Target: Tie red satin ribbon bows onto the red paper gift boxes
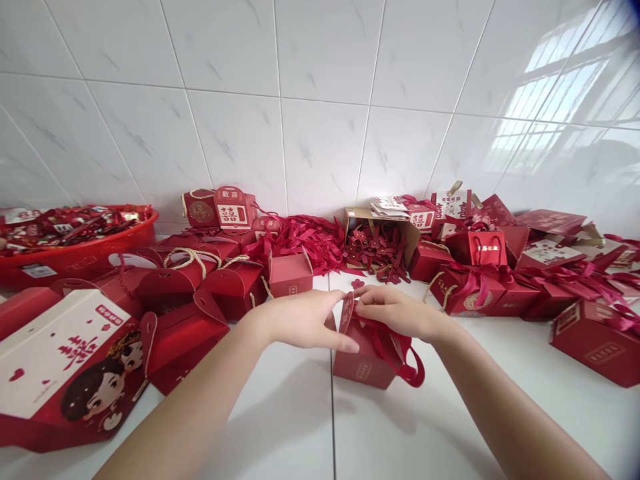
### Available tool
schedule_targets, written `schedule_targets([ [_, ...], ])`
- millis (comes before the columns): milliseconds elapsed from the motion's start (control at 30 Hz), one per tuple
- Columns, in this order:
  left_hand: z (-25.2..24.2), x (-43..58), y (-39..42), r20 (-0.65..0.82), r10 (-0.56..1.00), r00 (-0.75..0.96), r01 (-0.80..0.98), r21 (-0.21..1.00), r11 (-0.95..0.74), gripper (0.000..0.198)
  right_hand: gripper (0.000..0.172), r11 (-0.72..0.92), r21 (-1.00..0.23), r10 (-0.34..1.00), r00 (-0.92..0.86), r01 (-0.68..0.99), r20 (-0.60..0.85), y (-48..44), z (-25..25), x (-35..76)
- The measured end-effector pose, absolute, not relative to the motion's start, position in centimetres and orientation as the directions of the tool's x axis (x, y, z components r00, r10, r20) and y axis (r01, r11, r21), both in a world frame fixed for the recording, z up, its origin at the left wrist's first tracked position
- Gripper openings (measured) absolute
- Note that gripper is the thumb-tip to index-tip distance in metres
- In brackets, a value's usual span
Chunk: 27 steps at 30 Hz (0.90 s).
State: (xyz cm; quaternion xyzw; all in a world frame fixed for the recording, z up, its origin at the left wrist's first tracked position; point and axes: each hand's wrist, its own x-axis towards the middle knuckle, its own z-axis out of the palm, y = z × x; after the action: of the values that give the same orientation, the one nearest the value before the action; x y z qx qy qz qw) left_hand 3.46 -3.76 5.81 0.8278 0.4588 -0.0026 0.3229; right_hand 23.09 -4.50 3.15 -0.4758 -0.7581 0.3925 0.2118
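Observation:
A small red gift box [361,363] stands on the white tiled floor in front of me. My left hand [305,321] grips its upper left side, fingers curled round the box's top flap. My right hand [395,311] pinches the same flap from the right. A red ribbon [400,357] hangs looped down the box's right side under my right wrist.
Red gift boxes lie all around: a rope-handled pile [200,273] at left, ribbon-tied ones [470,290] at right. A large white-and-red box [65,360] is near left, a red basket [75,250] far left, a ribbon heap [310,240] and cardboard box [380,243] by the wall.

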Motion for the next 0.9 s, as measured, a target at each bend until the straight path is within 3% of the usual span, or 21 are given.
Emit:
schedule_targets([
  [267,5.7,3.3,-3.4,-0.159,0.795,0.585,0.666,0.654,-0.359,0.029,0.025,0.139,-0.858,0.89,-0.442,0.495,-0.111,-4.3,3.4,23.9],
  [500,4.5,3.8,-2.9,-0.078,0.793,0.605,0.597,0.703,-0.386,0.022,0.024,0.116,-0.882,0.902,-0.421,0.457,-0.1,-4.1,3.3,24.2],
  [900,4.1,4.3,-2.8,-0.055,0.803,0.594,0.613,0.677,-0.408,0.016,0.025,0.143,-0.88,0.882,-0.462,0.453,-0.095,-4.1,3.2,24.2],
])
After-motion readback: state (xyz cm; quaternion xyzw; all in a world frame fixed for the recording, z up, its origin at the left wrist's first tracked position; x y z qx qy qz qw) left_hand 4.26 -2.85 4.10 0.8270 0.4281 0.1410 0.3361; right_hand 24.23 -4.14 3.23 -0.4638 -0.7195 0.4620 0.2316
